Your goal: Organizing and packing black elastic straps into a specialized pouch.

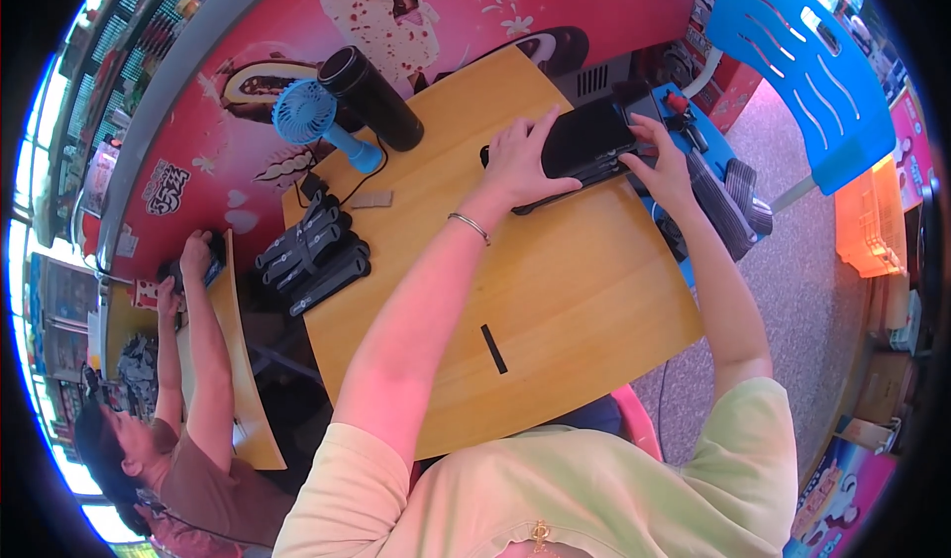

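A stack of flat, glossy black rectangular pieces lies at the far right edge of the wooden table; their exact kind is unclear. My left hand spans the stack's left end, its thumb along the near side and its fingers over the far side. At the right end, my right hand has its thumb and fingertips around the stack's edge. To the left lies a bundle of black straps bound by a band. A short black strip rests on the near part of the table.
A blue handheld fan and a black tumbler stand at the far left, beside a small tan strip. Right of the table are a blue chair and an orange crate. At left, a co-worker handles something dark.
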A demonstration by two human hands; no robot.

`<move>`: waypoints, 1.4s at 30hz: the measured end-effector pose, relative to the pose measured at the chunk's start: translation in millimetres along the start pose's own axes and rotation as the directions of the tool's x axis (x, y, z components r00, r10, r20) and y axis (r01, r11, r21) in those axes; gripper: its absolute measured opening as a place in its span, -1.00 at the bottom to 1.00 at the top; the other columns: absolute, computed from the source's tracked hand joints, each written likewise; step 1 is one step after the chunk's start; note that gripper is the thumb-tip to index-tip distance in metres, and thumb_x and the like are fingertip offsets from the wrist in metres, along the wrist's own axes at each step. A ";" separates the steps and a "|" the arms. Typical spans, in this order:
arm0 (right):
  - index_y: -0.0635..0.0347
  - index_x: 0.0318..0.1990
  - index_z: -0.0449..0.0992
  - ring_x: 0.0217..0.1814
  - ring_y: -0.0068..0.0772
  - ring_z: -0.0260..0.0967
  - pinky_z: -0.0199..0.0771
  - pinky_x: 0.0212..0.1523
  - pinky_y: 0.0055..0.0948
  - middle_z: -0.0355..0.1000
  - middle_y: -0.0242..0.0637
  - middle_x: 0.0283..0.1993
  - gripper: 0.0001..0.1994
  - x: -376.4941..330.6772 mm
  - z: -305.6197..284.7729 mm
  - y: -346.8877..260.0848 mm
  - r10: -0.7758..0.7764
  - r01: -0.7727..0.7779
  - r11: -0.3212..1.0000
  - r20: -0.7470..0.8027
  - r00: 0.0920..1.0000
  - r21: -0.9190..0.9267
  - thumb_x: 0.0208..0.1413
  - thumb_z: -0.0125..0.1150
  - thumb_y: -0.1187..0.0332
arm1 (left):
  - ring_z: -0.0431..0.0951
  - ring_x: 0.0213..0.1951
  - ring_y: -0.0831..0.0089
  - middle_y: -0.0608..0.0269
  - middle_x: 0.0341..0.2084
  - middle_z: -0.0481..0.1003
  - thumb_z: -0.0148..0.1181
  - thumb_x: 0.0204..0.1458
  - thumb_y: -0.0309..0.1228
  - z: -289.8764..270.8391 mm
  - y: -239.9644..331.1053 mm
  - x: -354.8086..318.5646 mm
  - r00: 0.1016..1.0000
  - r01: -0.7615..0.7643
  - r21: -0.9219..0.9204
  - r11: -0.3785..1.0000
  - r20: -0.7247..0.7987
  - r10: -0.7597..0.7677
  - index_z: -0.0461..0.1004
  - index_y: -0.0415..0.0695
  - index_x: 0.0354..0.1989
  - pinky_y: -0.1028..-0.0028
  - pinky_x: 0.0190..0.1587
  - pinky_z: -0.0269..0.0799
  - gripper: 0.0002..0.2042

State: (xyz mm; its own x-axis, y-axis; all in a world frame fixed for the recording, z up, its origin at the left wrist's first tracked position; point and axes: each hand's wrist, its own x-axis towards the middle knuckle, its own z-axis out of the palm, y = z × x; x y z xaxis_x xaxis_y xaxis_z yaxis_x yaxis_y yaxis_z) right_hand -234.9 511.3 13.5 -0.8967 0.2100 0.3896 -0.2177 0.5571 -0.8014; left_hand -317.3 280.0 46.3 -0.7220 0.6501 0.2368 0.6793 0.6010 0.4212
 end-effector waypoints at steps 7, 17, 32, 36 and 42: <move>0.08 0.19 0.26 0.08 -0.36 0.36 0.33 0.03 -0.44 0.41 -0.23 0.05 -0.44 -0.3 2.0 3.1 0.049 -0.049 0.999 0.019 0.999 0.005 -0.02 0.27 0.41 | 0.28 0.05 0.10 0.03 -0.08 0.29 0.44 -0.38 -0.03 2.2 -1.4 0.0 1.000 0.025 -0.012 1.000 -0.019 -0.025 0.06 0.05 0.31 0.17 0.18 0.07 -0.01; 0.05 0.21 0.25 0.12 -0.22 0.32 0.31 0.03 -0.34 0.37 -0.11 0.04 -0.42 -0.1 6.4 17.9 -0.040 0.040 0.999 0.041 0.998 -0.014 0.01 0.27 0.22 | 0.27 0.04 0.15 0.09 -0.10 0.28 0.44 -0.38 -0.03 4.3 0.7 -1.5 0.999 0.013 0.006 1.000 -0.048 -0.013 0.08 0.04 0.30 0.18 0.15 0.09 -0.03; 0.13 0.16 0.26 0.09 -0.19 0.38 0.33 0.06 -0.34 0.42 -0.09 -0.01 -0.48 1.7 6.9 21.3 -0.062 0.062 0.998 0.041 0.997 -0.002 0.02 0.25 0.35 | 0.31 0.04 0.18 0.12 -0.06 0.30 0.47 -0.41 -0.04 9.8 -2.0 -2.6 0.986 0.013 0.046 0.999 -0.167 -0.005 0.13 0.03 0.28 0.20 0.08 0.18 -0.04; 0.11 0.17 0.25 0.13 -0.21 0.36 0.32 0.06 -0.35 0.41 -0.12 0.03 -0.48 0.8 5.0 14.3 -0.009 0.010 1.000 0.065 0.998 -0.010 0.02 0.23 0.39 | 0.31 0.03 0.19 0.13 -0.08 0.30 0.47 -0.42 -0.04 10.0 -3.1 -2.6 0.983 -0.007 0.050 0.999 -0.185 0.017 0.13 0.04 0.28 0.20 0.07 0.19 -0.03; 0.13 0.20 0.23 0.19 -0.36 0.30 0.29 0.04 -0.44 0.37 -0.23 0.12 -0.47 0.7 -0.2 8.1 0.053 -0.055 0.998 0.125 0.991 0.008 0.03 0.18 0.47 | 0.26 0.04 0.19 0.15 -0.10 0.28 0.50 -0.47 -0.03 8.5 -1.9 -2.7 0.991 -0.003 0.014 1.000 -0.136 0.005 0.15 0.05 0.26 0.22 0.14 0.09 -0.01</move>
State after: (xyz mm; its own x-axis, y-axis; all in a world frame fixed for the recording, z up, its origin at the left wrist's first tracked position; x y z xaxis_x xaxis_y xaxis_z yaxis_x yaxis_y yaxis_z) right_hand -237.2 516.0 7.3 -0.9482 0.1372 0.2867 -0.1716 0.5384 -0.8250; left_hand -315.6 281.1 37.4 -0.7299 0.5838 0.3556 0.6832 0.6057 0.4079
